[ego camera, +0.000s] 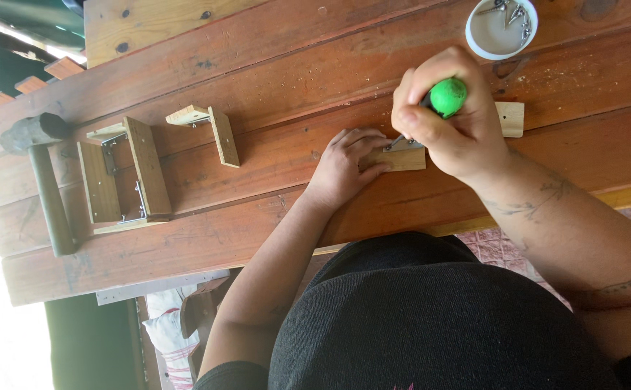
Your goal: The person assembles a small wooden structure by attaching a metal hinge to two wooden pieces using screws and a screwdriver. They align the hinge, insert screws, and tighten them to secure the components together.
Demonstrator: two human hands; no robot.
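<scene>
Wooden bench (272, 65) bears white bowl (502, 29) holding seemingly metal screws (512, 13).

Bare forearms, no sleeves, dark tattoo lines on right forearm (546, 209), black knit top, no gloves
</scene>
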